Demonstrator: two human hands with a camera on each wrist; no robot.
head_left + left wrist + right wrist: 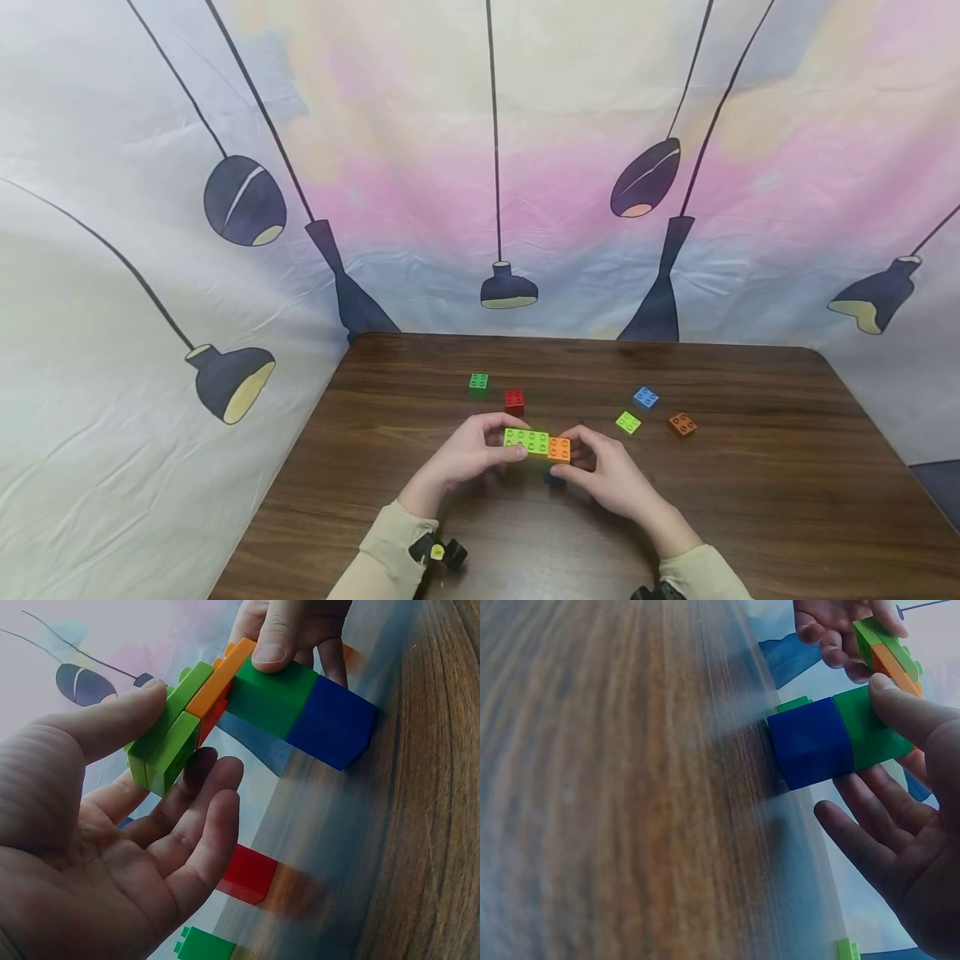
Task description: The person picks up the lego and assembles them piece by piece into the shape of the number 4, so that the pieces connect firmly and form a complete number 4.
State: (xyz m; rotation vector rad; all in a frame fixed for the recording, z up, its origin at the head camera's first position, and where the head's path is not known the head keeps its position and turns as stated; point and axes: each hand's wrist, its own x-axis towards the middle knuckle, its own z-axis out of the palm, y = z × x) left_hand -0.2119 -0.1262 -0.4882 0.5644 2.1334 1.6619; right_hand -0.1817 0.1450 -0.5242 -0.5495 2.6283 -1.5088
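Observation:
Above the table, both hands hold one joined block build. At its left end, my left hand (468, 452) pinches the lime-green part (527, 441) between thumb and fingers, the other fingers loosely bent below. An orange brick (558, 450) joins the lime part on its right. Below the orange hang a green brick (270, 697) and, at the bottom, a dark blue brick (334, 724). My right hand (611, 479) grips the right end, its thumb on the green brick in both wrist views. How the lime part continues underneath is partly hidden by the hands.
Loose bricks lie farther back on the brown wooden table (750, 500): green (478, 385) and red (514, 403) toward the left, lime (628, 423), blue (646, 397) and brownish orange (682, 425) toward the right. A cloth with printed lamps (510, 287) hangs behind the far edge.

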